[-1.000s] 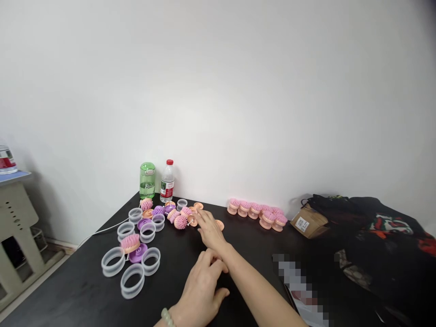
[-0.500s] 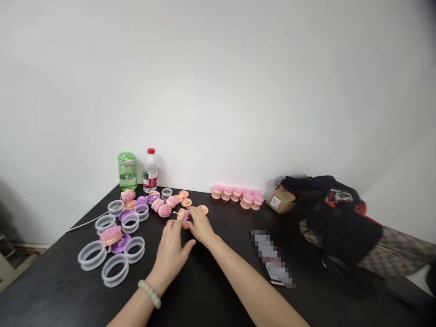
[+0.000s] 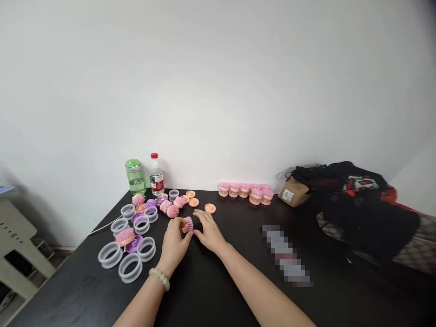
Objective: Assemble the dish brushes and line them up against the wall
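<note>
L hand [image 3: 173,243] pinched on pink brush head [image 3: 190,223] at its fingertips, bristles facing R, axis approx. sideways. R hand [image 3: 210,234] just right of it, fingers part-spread, nothing visibly held; orange disc [image 3: 210,208] just beyond R fingertips.

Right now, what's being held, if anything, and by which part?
The left hand holds a pink-bristled brush piece by its peach base; whether the right hand touches it cannot be told.
</note>
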`<state>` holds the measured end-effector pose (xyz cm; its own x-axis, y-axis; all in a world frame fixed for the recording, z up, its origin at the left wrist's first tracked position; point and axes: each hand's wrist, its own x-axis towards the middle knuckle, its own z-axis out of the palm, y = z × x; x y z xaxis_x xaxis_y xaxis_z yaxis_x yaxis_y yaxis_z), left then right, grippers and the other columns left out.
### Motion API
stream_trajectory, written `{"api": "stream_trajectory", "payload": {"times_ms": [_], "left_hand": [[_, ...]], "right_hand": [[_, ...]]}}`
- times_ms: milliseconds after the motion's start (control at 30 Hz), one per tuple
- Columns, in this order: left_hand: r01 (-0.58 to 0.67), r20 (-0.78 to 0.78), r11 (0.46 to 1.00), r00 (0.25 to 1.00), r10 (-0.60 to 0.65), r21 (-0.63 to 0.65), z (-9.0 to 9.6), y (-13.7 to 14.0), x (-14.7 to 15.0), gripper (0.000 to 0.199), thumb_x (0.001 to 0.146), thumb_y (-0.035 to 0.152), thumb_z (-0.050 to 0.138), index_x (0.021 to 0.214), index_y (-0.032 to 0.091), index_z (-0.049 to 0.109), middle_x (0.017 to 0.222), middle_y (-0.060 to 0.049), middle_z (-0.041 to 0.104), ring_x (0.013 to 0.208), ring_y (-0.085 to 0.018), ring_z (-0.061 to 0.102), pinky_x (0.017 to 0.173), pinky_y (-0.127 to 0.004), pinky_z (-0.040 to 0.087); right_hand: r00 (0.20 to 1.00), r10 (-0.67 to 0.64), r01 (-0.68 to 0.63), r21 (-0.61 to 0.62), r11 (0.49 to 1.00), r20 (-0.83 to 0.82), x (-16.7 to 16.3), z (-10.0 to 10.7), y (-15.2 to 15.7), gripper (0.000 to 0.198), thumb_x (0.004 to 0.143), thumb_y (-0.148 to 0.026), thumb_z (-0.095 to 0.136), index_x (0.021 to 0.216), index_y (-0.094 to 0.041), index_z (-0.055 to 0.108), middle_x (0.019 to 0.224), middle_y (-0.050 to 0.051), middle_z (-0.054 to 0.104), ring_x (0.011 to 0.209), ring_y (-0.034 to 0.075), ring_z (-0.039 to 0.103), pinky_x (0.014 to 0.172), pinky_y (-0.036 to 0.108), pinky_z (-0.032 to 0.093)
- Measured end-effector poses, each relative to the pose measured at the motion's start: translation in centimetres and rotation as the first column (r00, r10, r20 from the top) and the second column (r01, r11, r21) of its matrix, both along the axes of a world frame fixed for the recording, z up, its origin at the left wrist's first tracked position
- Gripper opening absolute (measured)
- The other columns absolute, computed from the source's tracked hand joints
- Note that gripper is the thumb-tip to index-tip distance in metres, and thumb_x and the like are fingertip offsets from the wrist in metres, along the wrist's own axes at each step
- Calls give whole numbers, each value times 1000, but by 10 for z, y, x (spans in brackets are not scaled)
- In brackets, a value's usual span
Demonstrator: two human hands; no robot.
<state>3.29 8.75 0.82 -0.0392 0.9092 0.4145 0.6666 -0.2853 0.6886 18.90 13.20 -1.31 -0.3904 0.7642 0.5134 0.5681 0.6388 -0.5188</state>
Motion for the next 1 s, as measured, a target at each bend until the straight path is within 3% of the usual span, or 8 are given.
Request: {"api": "stream_trajectory", "payload": {"times_ms": [233,333,400,567,667,767,900,1000], "left_hand": [[-255,-252,962,929,272,97,38,-16,-18,12,82,15,56,94,17,58,100,-12,59,103,-33,57,88,-48,46],[-378,-594,925,733,331,49,54,-29,-26,22,79,15,64,101,14,61,105,-17,61,107,-41,55,85,-56,46],[-424,-737,904,629,246,-59,58,-33,-34,29,79,19,66,107,13,60,107,-18,61,107,-41,57,78,-56,49],[-319,-786,896,616,-52,-309,43,-17,-54,27,77,5,58,102,15,60,104,-15,63,100,-34,65,76,-41,49],[-229,-764,925,638,-91,-302,31,-6,-56,29,72,-1,51,95,14,59,96,-13,63,91,-29,68,77,-36,46],[-123,-641,954,763,-85,-273,26,-1,-47,13,77,14,57,90,17,57,93,-11,63,88,-29,67,75,-35,45],[100,-293,964,941,-172,-246,26,-6,-27,26,84,45,55,94,22,55,83,-5,65,77,-27,65,69,-34,44],[216,-2,926,974,-228,-311,26,-13,-11,43,81,63,53,96,23,55,65,1,62,57,-23,60,58,-31,42]], "right_hand": [[976,218,-218,0,976,-20,-17,0,-5,63,75,-7,75,132,-21,52,138,14,56,132,29,49,110,51,42],[973,227,-227,6,974,-31,-21,2,-12,45,77,-6,72,116,-23,58,121,8,64,122,26,57,106,44,46],[981,194,-194,4,981,-33,-22,4,-16,33,80,-6,69,105,-24,60,111,6,65,111,24,61,100,41,50],[995,14,-17,-28,999,-102,-19,9,-17,26,82,-13,65,103,-24,57,105,5,61,99,24,62,89,41,54],[974,-95,85,-56,995,-207,-16,11,-17,32,77,-9,65,105,-23,55,104,4,60,96,22,61,88,40,54],[934,-161,136,-98,986,-319,-12,12,-23,39,71,-4,63,106,-22,56,104,5,59,97,21,60,85,37,54],[879,-179,113,-171,979,-443,2,13,-43,40,70,-2,58,105,-22,57,103,4,61,93,20,62,77,31,54],[849,-155,47,-219,975,-505,22,18,-65,37,74,-7,54,107,-23,55,89,0,64,82,17,64,72,28,53]]}}
